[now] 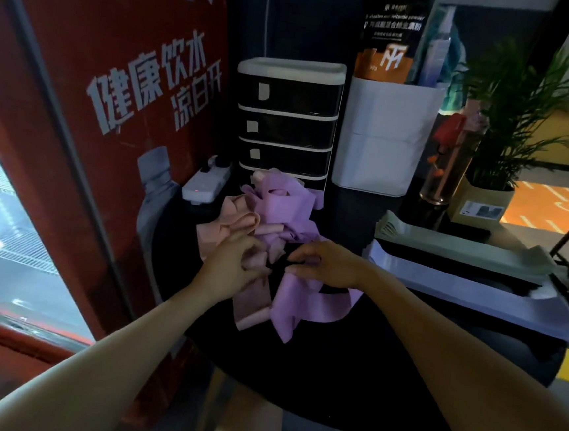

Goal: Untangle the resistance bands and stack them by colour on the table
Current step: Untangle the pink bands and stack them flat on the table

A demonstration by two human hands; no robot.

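1. While both my hands work at the tangle, the heap of resistance bands point(274, 235) lies on the round black table point(348, 375), just in front of the drawer unit point(286, 119).
2. My left hand point(234, 262) has its fingers curled into the pink bands point(230, 224), gripping a fold.
3. My right hand point(327, 263) pinches a black band point(282, 265) between thumb and fingers, where it crosses the purple bands point(289, 305).
4. Purple strips trail toward me over the table; a pink strip point(251, 302) lies beside them.
5. Right of the heap: a flat stack of sorted bands point(461, 265), green layer on top, then black, then pale lilac.
6. White power strip point(207, 182) sits left of the drawers.
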